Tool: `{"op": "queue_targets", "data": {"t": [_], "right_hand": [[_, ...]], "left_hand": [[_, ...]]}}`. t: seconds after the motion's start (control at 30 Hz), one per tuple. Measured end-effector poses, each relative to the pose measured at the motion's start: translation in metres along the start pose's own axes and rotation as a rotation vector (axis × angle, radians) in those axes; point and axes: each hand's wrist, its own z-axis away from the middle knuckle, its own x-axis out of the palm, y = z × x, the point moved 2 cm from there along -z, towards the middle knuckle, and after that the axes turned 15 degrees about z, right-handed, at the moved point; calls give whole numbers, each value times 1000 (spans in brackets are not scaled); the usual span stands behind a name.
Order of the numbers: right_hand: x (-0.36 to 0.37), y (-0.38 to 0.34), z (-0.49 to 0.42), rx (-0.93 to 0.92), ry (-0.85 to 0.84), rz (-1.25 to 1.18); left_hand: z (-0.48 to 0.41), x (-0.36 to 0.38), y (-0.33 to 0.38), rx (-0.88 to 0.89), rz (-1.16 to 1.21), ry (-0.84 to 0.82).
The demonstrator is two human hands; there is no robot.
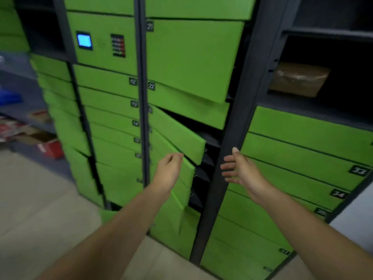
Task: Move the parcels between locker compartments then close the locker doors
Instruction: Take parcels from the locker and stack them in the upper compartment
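Note:
A bank of green lockers fills the view. A brown taped parcel (298, 79) lies in an open compartment at the upper right. In the middle column several green doors (177, 136) hang ajar, showing dark compartments behind them. My left hand (169, 168) hovers in front of a half-open door (187, 174), fingers loosely curled and holding nothing. My right hand (238, 168) reaches toward the dark upright post (226, 158) with fingers spread and nothing in it. Whether either hand touches the locker is not clear.
A control panel with a blue screen (84, 41) and a keypad (118, 45) sits at the upper left. Open shelves with boxes (48, 146) stand at the far left. Beige floor tiles (40, 209) lie below. Closed numbered doors (302, 164) fill the right column.

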Motion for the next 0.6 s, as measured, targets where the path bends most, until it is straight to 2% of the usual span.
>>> {"op": "queue_targets", "data": {"t": [0.13, 0.33, 0.6], "right_hand": [[98, 33, 10, 80, -173, 57], [246, 86, 21, 180, -521, 160], [434, 222, 56, 311, -841, 299]], "left_hand": [[29, -86, -50, -48, -44, 218], [89, -216, -129, -132, -246, 502], [182, -368, -283, -383, -197, 941]]}}
